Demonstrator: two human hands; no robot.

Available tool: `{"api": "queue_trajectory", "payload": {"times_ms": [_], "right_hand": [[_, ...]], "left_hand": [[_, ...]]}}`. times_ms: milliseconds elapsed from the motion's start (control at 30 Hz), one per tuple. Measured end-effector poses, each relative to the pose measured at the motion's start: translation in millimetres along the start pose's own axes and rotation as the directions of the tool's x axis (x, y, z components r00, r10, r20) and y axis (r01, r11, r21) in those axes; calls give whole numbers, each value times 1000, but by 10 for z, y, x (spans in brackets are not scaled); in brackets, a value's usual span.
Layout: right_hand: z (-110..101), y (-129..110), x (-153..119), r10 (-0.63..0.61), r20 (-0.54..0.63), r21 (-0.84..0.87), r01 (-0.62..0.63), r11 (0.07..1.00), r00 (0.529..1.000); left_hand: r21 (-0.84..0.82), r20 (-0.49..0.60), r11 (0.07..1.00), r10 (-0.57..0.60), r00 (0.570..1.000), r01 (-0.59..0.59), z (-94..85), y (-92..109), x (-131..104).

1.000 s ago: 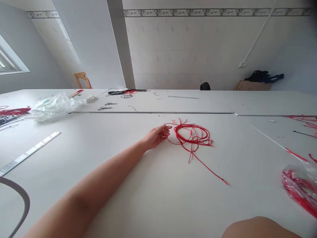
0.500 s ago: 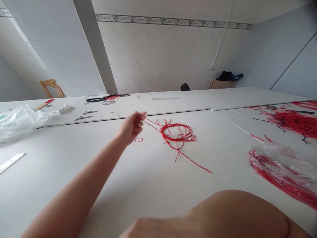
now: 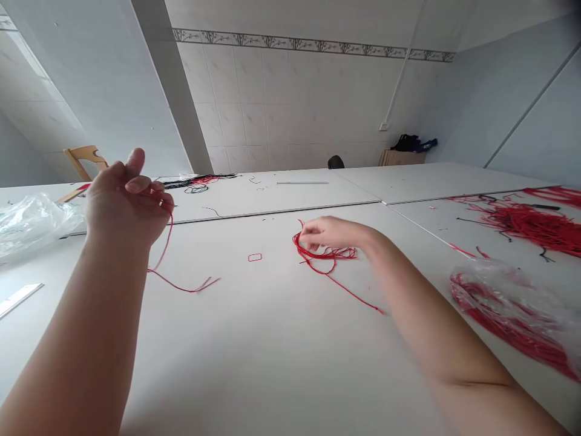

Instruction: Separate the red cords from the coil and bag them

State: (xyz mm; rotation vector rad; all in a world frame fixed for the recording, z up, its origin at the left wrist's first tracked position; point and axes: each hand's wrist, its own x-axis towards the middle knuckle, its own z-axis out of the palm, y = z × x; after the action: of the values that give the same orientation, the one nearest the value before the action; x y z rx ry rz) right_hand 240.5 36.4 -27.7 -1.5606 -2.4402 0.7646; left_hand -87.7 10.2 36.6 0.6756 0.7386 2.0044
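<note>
My left hand (image 3: pixel 131 203) is raised at the left, palm toward me, its fingers curled round a red cord (image 3: pixel 169 242). The cord hangs from the fingers, and its end lies on the white table. Near the middle, my right hand (image 3: pixel 318 235) reaches over the coiled bundle of red cords (image 3: pixel 333 254), fingers bent down at its left side. Whether those fingertips grip any cord is too blurred to tell. One knotted strand trails from the bundle toward the lower right. A small red rectangle (image 3: pixel 255 257) is on the table between my hands.
Clear plastic bags lie at the left (image 3: pixel 39 224) and, with red cords inside, at the right (image 3: pixel 512 309). Loose red cords (image 3: pixel 535 224) are piled at the far right. Black cords (image 3: pixel 195 181) and a metal strip (image 3: pixel 302 183) lie farther back. A white strip (image 3: pixel 20 298) is at left.
My left hand has moved left and toward me, drawing a red cord away from the bundle. My right hand has come up from the lower edge to the bundle.
</note>
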Motion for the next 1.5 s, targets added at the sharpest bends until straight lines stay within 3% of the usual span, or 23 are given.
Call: {"api": "queue_trajectory", "payload": {"times_ms": [33, 100, 200, 367, 533, 733, 1000, 1500], "right_hand": [[1, 131, 77, 81, -172, -80, -96, 992, 982], [27, 371, 236, 166, -377, -137, -232, 963, 911], [87, 687, 439, 249, -474, -135, -349, 927, 845], [180, 1132, 592, 410, -472, -99, -509, 855, 780], [267, 1346, 660, 474, -490, -81, -579, 811, 732], [337, 1366, 697, 461, -480, -70, -557, 828, 746], [496, 1235, 811, 386, -466, -56, -462, 885, 796], [429, 1540, 688, 502, -518, -3, -588, 809, 693]], "left_hand": [[-49, 16, 998, -37, 999, 38, 5, -3, -7], [-151, 63, 981, -110, 992, 118, 20, -6, -37], [-204, 139, 961, -162, 977, 188, 46, -3, -109], [-214, 209, 940, -224, 952, 268, 88, 46, -241], [-229, 290, 912, -271, 918, 342, 150, 99, -354], [-232, 337, 877, -332, 881, 420, 203, 102, -446], [-251, 315, 871, -339, 886, 422, 152, 73, -365], [-266, 313, 874, -321, 894, 407, 168, 88, -391]]}}
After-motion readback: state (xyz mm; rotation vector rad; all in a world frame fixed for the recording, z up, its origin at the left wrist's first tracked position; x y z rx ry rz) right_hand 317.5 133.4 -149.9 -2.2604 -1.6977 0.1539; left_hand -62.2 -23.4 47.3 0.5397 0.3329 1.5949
